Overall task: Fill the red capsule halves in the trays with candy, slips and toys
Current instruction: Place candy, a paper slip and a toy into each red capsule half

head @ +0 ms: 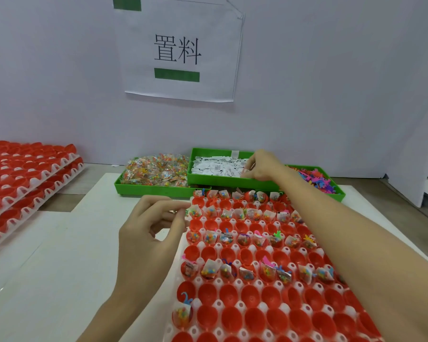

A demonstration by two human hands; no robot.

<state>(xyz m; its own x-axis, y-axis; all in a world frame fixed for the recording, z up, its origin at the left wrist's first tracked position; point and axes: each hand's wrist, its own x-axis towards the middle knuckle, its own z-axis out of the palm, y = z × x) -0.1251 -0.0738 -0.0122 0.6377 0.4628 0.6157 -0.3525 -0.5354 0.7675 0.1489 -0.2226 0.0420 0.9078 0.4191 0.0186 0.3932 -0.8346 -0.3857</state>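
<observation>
The right hand (pixel 260 166) reaches into the green tray of slips (pixel 220 166), grip pinching one; the left hand (pixel 151 225) – grip narrow on a candy packet (pixel 187 213) – hovers beside the red capsule halves (pixel 257 280).

Right hand (pixel 262 166) reaches far forward, arm outstretched, fingers curled downward. Left hand (pixel 150 227) hovers nearer, thumb and forefinger pinched together.

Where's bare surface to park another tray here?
Bare white board between the stacked trays and the working tray, under the left hand. Small strip of wood table left of the candy bin. Crowded: the bins along the back, where the right hand reaches into the slips.
</observation>
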